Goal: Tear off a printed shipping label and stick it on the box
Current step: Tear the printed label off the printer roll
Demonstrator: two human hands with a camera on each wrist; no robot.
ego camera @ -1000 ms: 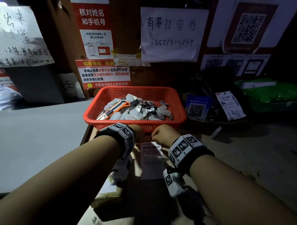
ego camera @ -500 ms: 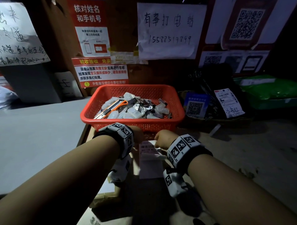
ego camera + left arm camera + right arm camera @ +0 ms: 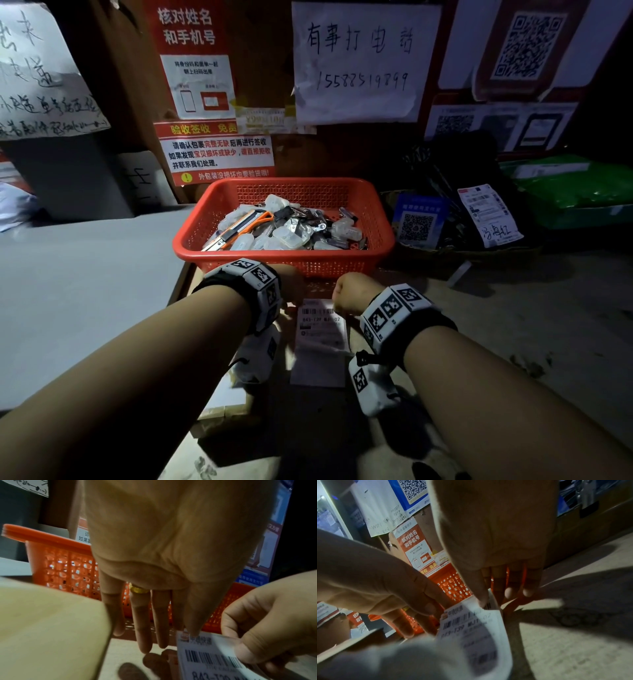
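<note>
A white shipping label point(image 3: 320, 329) with a barcode hangs between my two hands, just in front of the red basket. My left hand point(image 3: 291, 284) is mostly hidden behind its wristband. In the left wrist view its thumb point(image 3: 193, 628) meets the top left corner of the label point(image 3: 205, 655) while the other fingers point straight down. My right hand point(image 3: 349, 294) pinches the top right corner of the label point(image 3: 471, 628) between thumb point(image 3: 481, 599) and forefinger. A cardboard box point(image 3: 222, 407) lies low under my left forearm, dim and partly hidden.
The red basket point(image 3: 376, 236) holds a box cutter and several small plastic items, right behind my hands. A grey tabletop point(image 3: 85, 291) spreads to the left. Paper notices and QR codes cover the back wall. Dark parcels and a green package point(image 3: 575, 192) sit at the right.
Both hands stay at the label's top edge. The label's upper part has turned up a little, so its barcode and numbers show more plainly.
</note>
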